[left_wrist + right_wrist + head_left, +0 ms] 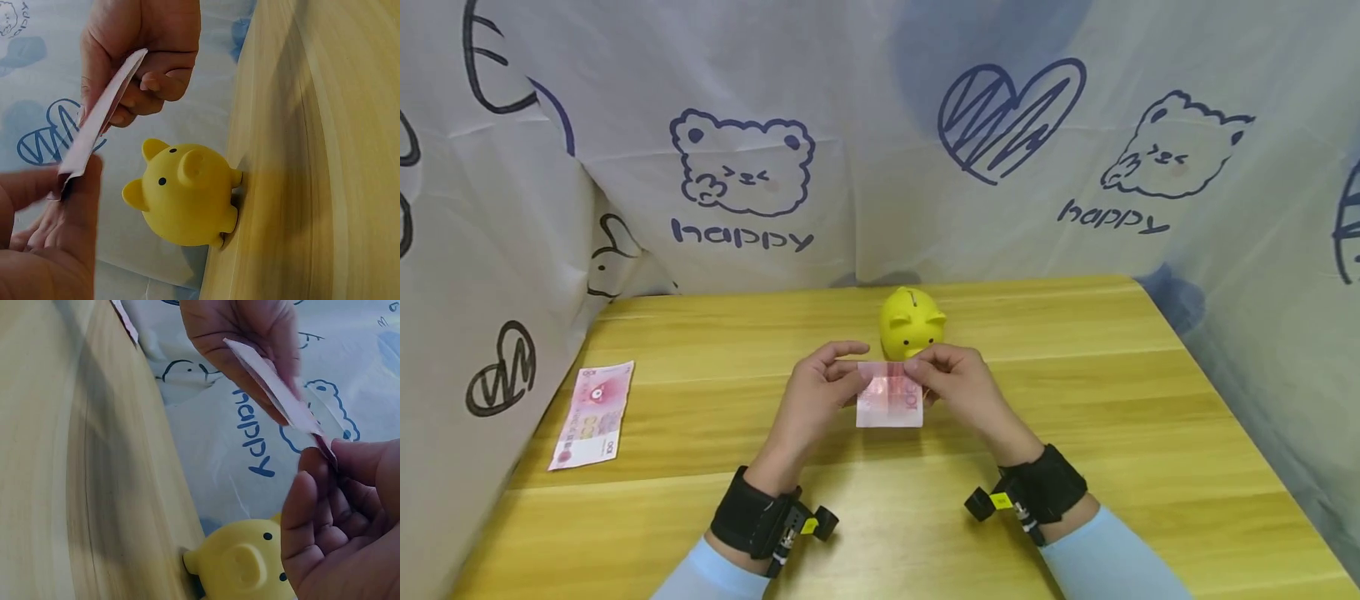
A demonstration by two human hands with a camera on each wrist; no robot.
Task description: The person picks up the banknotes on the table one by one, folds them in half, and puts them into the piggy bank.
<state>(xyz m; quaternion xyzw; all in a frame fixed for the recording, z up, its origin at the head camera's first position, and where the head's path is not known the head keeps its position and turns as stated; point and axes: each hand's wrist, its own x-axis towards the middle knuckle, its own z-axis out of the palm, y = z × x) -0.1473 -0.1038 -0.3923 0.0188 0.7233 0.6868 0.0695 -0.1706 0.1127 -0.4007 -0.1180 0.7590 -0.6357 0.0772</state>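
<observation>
A pink banknote (889,400), folded over on itself, is held up above the table between both hands. My left hand (822,392) pinches its left edge between thumb and fingers. On the opposite edge, the thumb and curled fingers of my right hand (958,383) pinch it too. Seen edge-on in the left wrist view, the folded banknote (103,119) shows a narrow gap between its layers. Just behind the hands stands a yellow piggy bank (910,321), upright, its snout toward me and a slot on top of its back.
A second pink banknote (592,415) lies flat and unfolded near the table's left edge. The wooden table (1075,400) is bordered at the back and sides by a pale cloth (880,183) with line drawings. Each wrist wears a black strap (1047,483) with a small camera.
</observation>
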